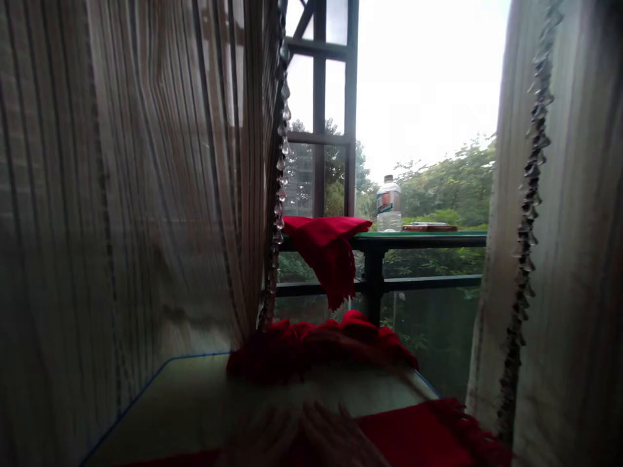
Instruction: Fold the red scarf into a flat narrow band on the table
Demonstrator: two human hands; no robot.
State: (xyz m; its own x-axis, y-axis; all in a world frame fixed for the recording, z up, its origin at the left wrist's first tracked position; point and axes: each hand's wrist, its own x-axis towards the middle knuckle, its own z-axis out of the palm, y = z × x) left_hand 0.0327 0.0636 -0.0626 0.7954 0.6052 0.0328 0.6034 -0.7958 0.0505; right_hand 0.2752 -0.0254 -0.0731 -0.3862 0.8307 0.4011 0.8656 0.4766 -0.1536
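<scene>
1. The person's left hand [263, 431] is low in the view, to the left of the middle. It is dark and a bit blurry, but its fingers look straight and not curled around anything.
2. The right hand [338, 434] is just beside it. It is flat, with the back of the hand up and the fingers stretched out and a little apart.
3. The red cloth [413, 433] is right by both hands, at the near end of the table [195, 389]. Some of it shows to the right of the right hand, some to the left of the left hand, and a bit between them.
4. The fingertips reach past the far edge of the cloth, over the pale table top. It is too dark to tell how hard the hands press.
5. The cloth has a fringe [481, 431] at its right end, well apart from the right hand.
6. A red heap [321, 350] lies at the far end of the table, in front of the fingers and apart from them.
7. Another red cloth, the hung one [331, 253], droops over the rail [428, 240] behind the heap.
8. A bottle [389, 207] stands upright to the right of the hung one.
9. Curtains [170, 162] with beads [282, 162] hang on both sides.
</scene>
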